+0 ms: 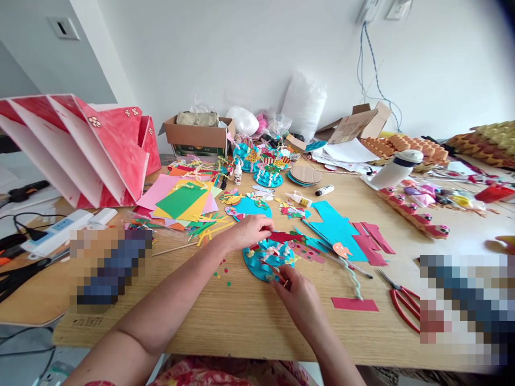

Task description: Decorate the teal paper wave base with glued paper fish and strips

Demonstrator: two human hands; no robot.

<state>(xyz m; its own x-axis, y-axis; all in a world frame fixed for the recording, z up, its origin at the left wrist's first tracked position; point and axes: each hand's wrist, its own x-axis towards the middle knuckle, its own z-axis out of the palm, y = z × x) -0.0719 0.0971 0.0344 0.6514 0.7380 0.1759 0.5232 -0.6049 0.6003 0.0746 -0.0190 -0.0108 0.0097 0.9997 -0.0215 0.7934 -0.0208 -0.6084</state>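
turquoise paper [341, 225] lies near the decorated disc [257, 269]; left fingers [265, 225] together, right fingers [292, 275] pinching something unclear.

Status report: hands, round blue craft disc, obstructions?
Left hand at far edge, right hand at near edge of round blue craft disc; grips unclear. Possible clutter: pink polka-dotted paper cutout at disc's right side.

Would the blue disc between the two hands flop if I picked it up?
Probably not much: the disc looks flat, like card. It's likely light, since it seems thin. The pale twists on it look slender, so they might bend if bumped.
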